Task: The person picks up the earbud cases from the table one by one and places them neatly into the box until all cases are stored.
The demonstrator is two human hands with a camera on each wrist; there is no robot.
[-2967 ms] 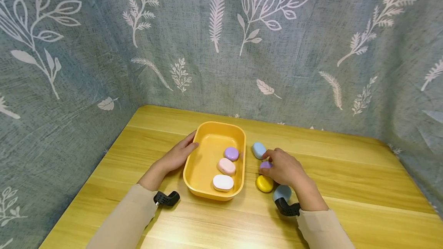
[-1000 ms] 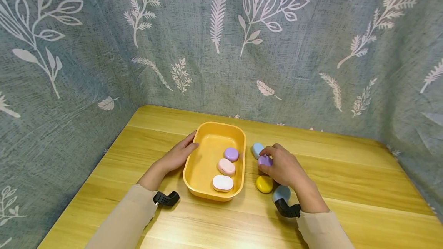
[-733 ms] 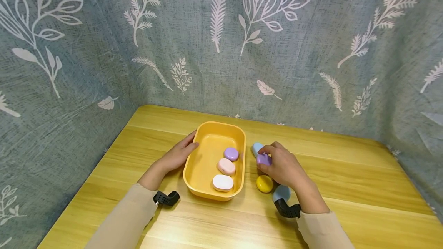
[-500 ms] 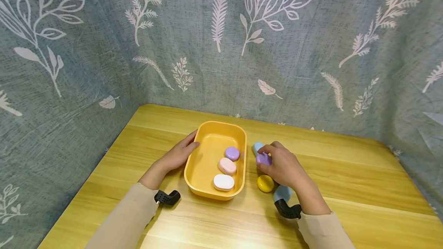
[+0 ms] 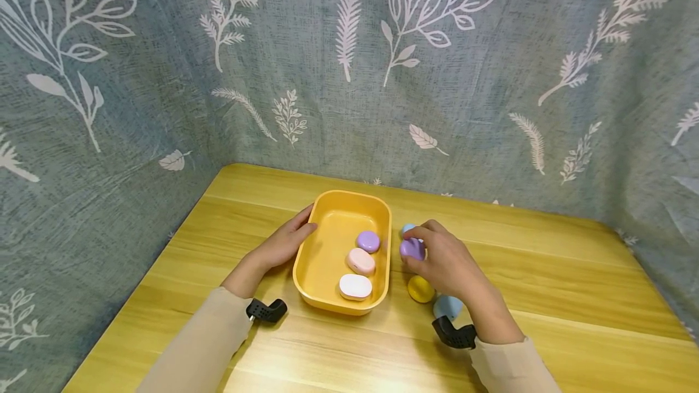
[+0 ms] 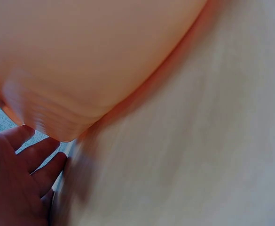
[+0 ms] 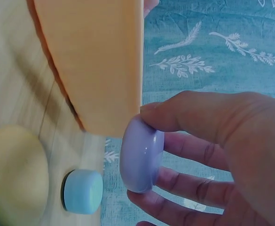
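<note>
My right hand pinches a glossy purple earbud case between thumb and fingers, just right of the yellow bin. In the right wrist view that purple earbud case is off the table, gripped at its edges. My left hand holds the bin's left side, thumb at the rim and fingers along the outer wall. Its fingers show loosely curved below the bin's edge in the left wrist view. Along the bin's right side lie another purple case, a pink case and a white case.
Right of the bin, a light blue case is partly hidden behind the right hand. A yellow round case and a blue-grey one lie nearer. The wooden table meets a patterned curtain at the back and left.
The right hand has taken hold of the purple earbud case, lifted it from the table, and moved it slightly left and away from me. The left hand has stayed on the bin.
</note>
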